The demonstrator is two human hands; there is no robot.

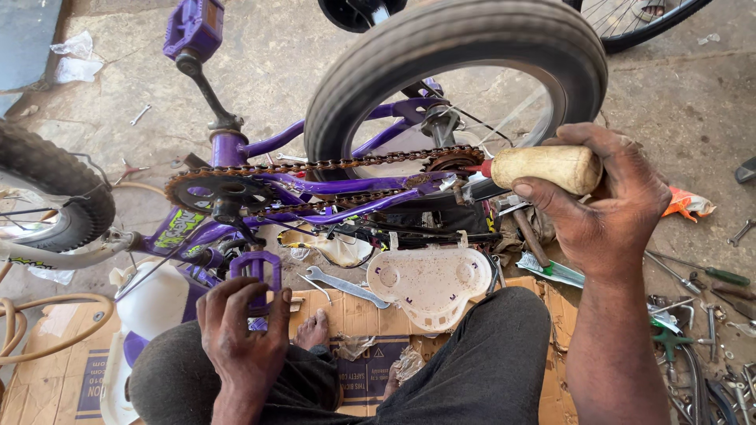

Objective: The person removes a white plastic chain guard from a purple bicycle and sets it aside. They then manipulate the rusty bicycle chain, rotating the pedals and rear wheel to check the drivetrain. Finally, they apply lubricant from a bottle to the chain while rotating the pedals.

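So the right hand (606, 205) is wrapped round a wooden-handled screwdriver (543, 167), shaft running leftward to the rear sprocket (451, 160); left hand (242, 334) clamps the purple pedal (256, 277), lower left.

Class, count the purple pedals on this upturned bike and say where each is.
2. One pedal is up at the top left; the other pedal is low, gripped by the left hand.

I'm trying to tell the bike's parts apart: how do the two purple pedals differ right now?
The near pedal sits low by the knees, gripped by the left hand. The far pedal is raised at the top of its crank, with no hand on it. The near pedal shows an open frame; the far pedal shows a solid face. Both are purple and blocky.
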